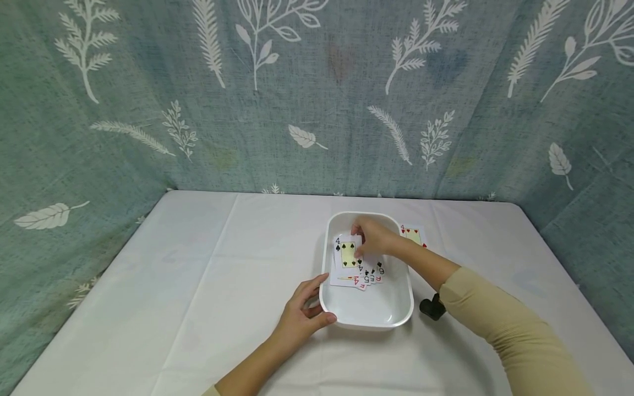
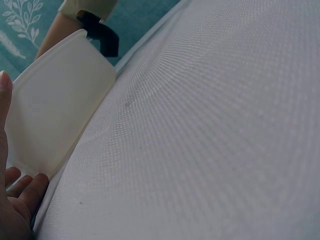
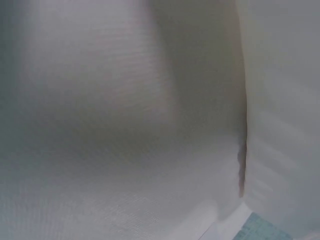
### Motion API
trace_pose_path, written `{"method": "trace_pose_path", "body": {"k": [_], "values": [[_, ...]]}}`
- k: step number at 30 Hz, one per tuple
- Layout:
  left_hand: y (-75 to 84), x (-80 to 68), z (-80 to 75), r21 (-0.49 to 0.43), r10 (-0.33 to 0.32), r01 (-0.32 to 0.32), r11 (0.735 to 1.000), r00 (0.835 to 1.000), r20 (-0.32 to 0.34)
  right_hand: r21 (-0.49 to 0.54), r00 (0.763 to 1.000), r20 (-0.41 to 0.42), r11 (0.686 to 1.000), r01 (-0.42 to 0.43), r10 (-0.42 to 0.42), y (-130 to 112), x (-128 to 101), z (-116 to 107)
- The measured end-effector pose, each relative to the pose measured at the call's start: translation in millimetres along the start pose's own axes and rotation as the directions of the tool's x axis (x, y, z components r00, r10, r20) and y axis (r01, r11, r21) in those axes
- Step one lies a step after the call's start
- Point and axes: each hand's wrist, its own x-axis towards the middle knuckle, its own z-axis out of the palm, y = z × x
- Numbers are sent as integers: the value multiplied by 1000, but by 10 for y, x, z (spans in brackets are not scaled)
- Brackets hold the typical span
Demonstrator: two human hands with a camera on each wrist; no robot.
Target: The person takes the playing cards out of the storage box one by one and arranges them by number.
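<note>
A white plastic tray point(image 1: 366, 308) stands on the table, with several playing cards point(image 1: 372, 276) lying overlapped and fanned inside it. Above those cards, my right hand point(image 1: 377, 237) pinches a four of spades card point(image 1: 348, 254) by its right edge, thumb and fingertips at that side. My left hand point(image 1: 297, 313) grips the tray's near left side, its thumb at the rim. In the left wrist view the fingers point(image 2: 32, 192) curl against the tray's outer wall point(image 2: 60, 105). My right hand is hidden in the right wrist view, where the tray's side point(image 3: 280, 110) shows.
A red-heart playing card point(image 1: 413, 235) lies on the table just beyond the tray's right rim, partly covered by my right forearm. A black wrist device point(image 1: 432, 308) hangs under the right sleeve. White cloth point(image 1: 238, 308) covers the table; a leaf-patterned teal curtain point(image 1: 317, 110) stands behind.
</note>
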Motion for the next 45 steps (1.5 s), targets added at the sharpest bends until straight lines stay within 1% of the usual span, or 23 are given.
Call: {"method": "trace_pose_path", "body": {"k": [3,6,9,11,12,14,17,20,21,25,31,35,38,40,42,45], "values": [[5,-3,0,4,1,-1,1000,1000,0,18,999,-28,999,34,-34,-5,-23,-23],[7,-4,0,3,4,-4,1000,1000,1,51,998,-42,998,38,-36,0,-32,-46],[8,-3,3,3,4,-4,1000,1000,0,81,999,-50,997,11,-6,12,-40,-95],[8,-3,3,6,2,-2,1000,1000,-2,121,999,-54,993,9,-2,24,-46,-132],[7,-3,3,8,2,-2,1000,1000,-3,156,999,-53,988,11,-3,30,-51,-151],[3,-3,1,12,3,-3,1000,1000,-5,242,999,-47,970,14,-3,41,-63,-184],[-5,-3,0,11,6,-6,1000,1000,-3,378,1000,-21,926,21,-14,65,-74,-224],[-12,-1,0,8,7,-8,1000,1000,2,457,1000,-10,889,17,-15,88,-85,-263],[-14,0,1,8,6,-6,1000,1000,3,470,1000,-9,883,22,-20,94,-92,-276],[-18,2,2,12,-5,5,1000,1000,-1,499,1000,-26,866,25,-14,100,-127,-345],[-4,3,4,11,-8,8,1000,1000,-3,507,998,-59,862,11,22,137,-161,-462],[8,2,4,9,-6,6,1000,1000,-2,521,998,-49,854,-2,33,186,-191,-539],[6,0,5,5,-7,7,1000,1000,-3,545,998,-46,839,-5,36,222,-227,-603],[0,-1,6,1,-5,5,1000,1000,-2,541,998,-50,841,5,26,243,-257,-650],[-7,-1,6,-2,1,-1,1000,1000,-2,549,998,-55,836,-1,37,267,-279,-698],[-16,-2,5,-2,14,-14,1000,1000,3,539,997,-59,842,-4,42,313,-308,-763]]}}
